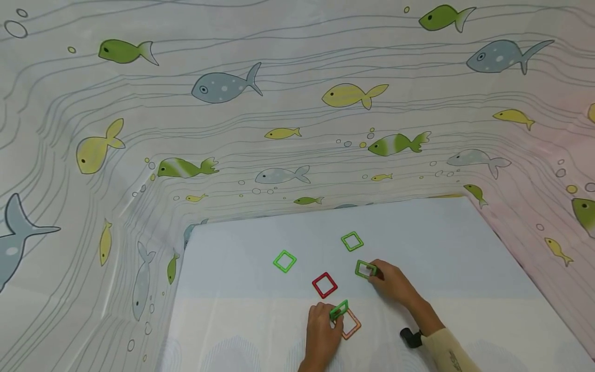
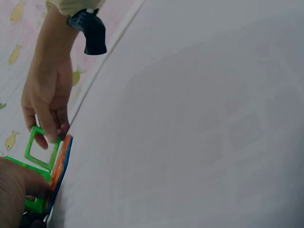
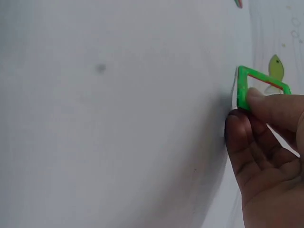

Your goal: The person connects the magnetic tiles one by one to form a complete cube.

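My left hand (image 1: pixel 322 328) pinches a green square-frame tile (image 1: pixel 339 306), which stands tilted up at the edge of an orange square-frame tile (image 1: pixel 353 332). In the left wrist view the orange tile has a blue edge along its underside. Up and to the right, my right hand (image 1: pixel 392 281) grips another green square-frame tile (image 1: pixel 357 268) between thumb and fingers. The right wrist view shows the thumb (image 3: pixel 266 102) on the face of that tile, with a thin red line inside its border. The two held tiles are apart in the head view.
A red square frame (image 1: pixel 331 292) lies between the hands. Farther back lie two green square frames, one at left (image 1: pixel 279 267) and one at right (image 1: pixel 346 245). A black wrist device (image 1: pixel 411 338) is at the right cuff. Fish-printed sheeting (image 1: pixel 288 113) surrounds the white table (image 1: pixel 223 248).
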A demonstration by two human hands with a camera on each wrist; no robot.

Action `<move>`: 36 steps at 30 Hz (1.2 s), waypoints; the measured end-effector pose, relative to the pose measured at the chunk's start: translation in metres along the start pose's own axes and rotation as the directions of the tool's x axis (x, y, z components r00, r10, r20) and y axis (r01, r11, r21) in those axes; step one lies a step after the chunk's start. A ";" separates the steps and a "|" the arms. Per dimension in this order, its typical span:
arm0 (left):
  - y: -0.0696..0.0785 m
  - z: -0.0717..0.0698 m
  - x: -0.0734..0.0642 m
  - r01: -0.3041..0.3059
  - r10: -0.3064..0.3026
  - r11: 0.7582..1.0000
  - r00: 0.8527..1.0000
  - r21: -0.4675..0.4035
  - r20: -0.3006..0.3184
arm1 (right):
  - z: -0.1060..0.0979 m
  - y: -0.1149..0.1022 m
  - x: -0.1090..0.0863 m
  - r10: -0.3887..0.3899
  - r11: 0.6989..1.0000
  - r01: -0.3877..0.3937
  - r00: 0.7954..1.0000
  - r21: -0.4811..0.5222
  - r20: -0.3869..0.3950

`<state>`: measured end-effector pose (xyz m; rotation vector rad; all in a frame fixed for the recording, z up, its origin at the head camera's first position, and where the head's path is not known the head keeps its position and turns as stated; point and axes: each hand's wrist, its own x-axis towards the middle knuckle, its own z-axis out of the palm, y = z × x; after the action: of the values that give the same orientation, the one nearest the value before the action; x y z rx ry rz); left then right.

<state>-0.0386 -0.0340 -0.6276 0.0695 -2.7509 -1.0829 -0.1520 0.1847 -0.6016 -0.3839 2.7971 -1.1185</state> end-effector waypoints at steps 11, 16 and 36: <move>0.001 0.000 0.000 -0.039 0.040 0.999 0.998 0.010 -0.051 | -0.002 0.003 -0.024 -0.091 0.995 0.095 0.979 0.013 -0.181; 0.003 -0.001 0.001 -0.025 0.026 1.000 0.999 0.006 -0.038 | 0.003 -0.006 -0.039 -0.092 0.995 0.100 0.971 0.029 -0.222; 0.006 -0.002 0.001 0.017 -0.017 1.000 1.000 0.017 -0.019 | 0.032 -0.037 -0.075 -0.086 0.993 0.100 0.970 0.055 -0.226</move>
<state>-0.0387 -0.0312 -0.6216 0.1056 -2.7479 -1.0569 -0.0665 0.1579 -0.5994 -0.4105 2.9512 -1.3498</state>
